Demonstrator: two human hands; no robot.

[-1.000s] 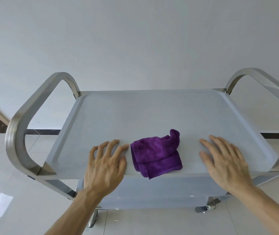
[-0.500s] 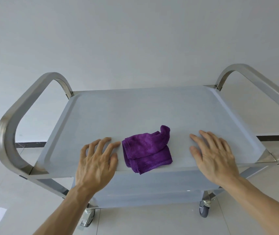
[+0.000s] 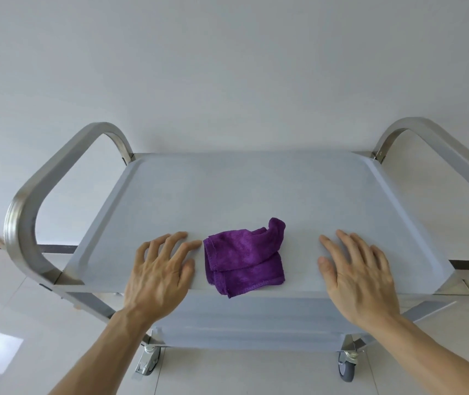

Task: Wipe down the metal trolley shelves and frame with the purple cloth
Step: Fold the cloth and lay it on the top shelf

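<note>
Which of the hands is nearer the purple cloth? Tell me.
Left. The left hand lies flat on the trolley's top shelf, fingertips almost touching the purple cloth at its left edge. The right hand lies flat to its right, across a clear gap.

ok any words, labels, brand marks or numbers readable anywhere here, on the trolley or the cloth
None can be read.
Top shelf of the trolley: plain, no label or number.
Purple cloth: no tag or print shows.
Side handles: bare brushed metal, no brand mark.
Caster wheels: no marking legible.
Wall: no sign.
</note>
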